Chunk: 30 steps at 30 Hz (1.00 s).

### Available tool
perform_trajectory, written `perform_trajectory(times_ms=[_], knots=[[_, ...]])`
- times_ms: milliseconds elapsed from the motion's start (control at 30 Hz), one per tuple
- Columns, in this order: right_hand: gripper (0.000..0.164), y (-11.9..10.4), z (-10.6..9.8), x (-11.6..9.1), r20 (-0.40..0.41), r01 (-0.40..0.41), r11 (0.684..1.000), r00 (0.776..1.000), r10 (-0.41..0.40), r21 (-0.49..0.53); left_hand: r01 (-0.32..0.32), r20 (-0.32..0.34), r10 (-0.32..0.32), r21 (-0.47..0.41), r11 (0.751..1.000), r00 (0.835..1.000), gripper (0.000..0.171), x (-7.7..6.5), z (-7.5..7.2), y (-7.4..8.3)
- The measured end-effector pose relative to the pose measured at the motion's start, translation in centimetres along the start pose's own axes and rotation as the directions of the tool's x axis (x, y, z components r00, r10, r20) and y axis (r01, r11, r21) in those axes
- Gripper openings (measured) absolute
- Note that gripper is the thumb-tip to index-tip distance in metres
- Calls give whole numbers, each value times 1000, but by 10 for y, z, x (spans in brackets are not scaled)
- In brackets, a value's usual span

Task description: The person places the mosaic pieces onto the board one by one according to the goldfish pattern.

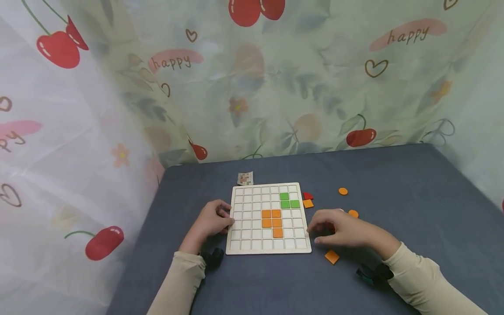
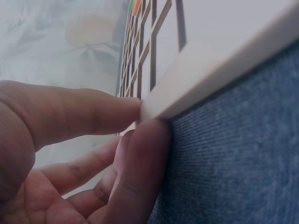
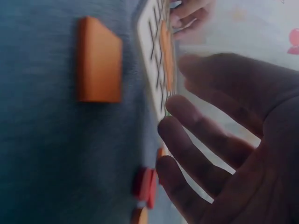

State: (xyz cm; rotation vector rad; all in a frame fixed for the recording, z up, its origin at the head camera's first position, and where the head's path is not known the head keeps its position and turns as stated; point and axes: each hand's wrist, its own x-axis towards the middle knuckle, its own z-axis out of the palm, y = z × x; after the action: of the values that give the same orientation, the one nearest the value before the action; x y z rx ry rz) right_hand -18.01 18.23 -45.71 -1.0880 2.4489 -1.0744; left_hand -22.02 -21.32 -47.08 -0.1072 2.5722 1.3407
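Observation:
A white grid board [image 1: 246, 234] lies on the table, with several orange square tiles [image 1: 277, 222] near its middle and three green square tiles [image 1: 285, 204] toward its upper right. At the board's left edge, my left hand [image 1: 211, 220] pinches the rim between thumb and finger, seen close up in the left wrist view. Beside the right edge hovers my right hand [image 1: 346, 229], fingers apart and loosely bent, holding nothing. A loose orange square tile [image 1: 332, 257] lies just below it, large in the right wrist view. Part of a red piece [image 1: 330, 227] shows beneath that hand.
Right of the board's upper corner are a red piece [image 1: 308, 195] and an orange square [image 1: 308, 203]. Farther right lie two orange round pieces, one alone [image 1: 343, 191]. A small patterned card [image 1: 245, 178] sits behind the board. Printed curtains [image 1: 275, 87] enclose the dark table.

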Motion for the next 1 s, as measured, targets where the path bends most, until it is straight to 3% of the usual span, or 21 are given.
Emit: perform_trajectory(times_ms=[167, 400, 733, 1000], knots=[[16, 5, 7, -22, 49, 48, 997, 997, -51, 55, 0, -3, 0, -5, 1000, 1000, 39, -1, 0, -1], [21, 3, 13, -40, 37, 97, 993, 994, -99, 66, -21, 9, 21, -28, 999, 1000, 41, -3, -1, 1], [33, 3, 18, -51, -12, 96, 995, 995, -96, 29, -16, 16, 17, -33, 999, 1000, 41, -3, -2, 1], [33, 0, 19, -51, -21, 83, 996, 996, -83, 12, -11, 10, 11, -44, 999, 1000, 41, -4, -1, 3]])
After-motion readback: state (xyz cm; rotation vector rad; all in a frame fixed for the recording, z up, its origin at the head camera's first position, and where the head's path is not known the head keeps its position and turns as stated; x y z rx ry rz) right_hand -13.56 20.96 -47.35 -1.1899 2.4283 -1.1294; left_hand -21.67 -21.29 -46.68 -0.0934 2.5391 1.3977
